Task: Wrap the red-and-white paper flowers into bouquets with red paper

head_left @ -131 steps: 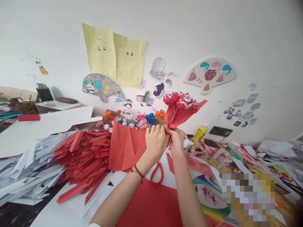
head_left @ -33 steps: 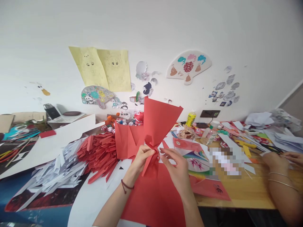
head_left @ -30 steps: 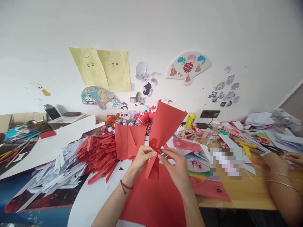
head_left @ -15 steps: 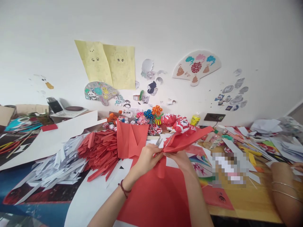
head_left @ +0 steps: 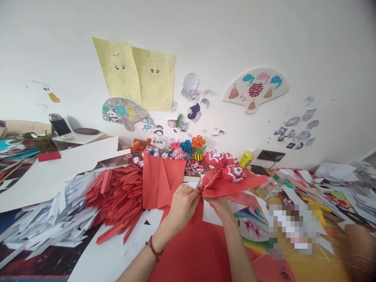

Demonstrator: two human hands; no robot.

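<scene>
Open air above left hand (head_left: 183,200) — creased red sheet (head_left: 160,178) just beside.

The left forearm (head_left: 141,260) and right forearm (head_left: 239,244) are both bare and slender, narrowing toward the wrists. The left hand (head_left: 185,201) and right hand (head_left: 219,206) are ungloved, the right one showing only in part. Round the left wrist loops a thin bracelet (head_left: 151,247) of dark maroon cord, bearing small rounded lumps, perhaps beads or knots
</scene>
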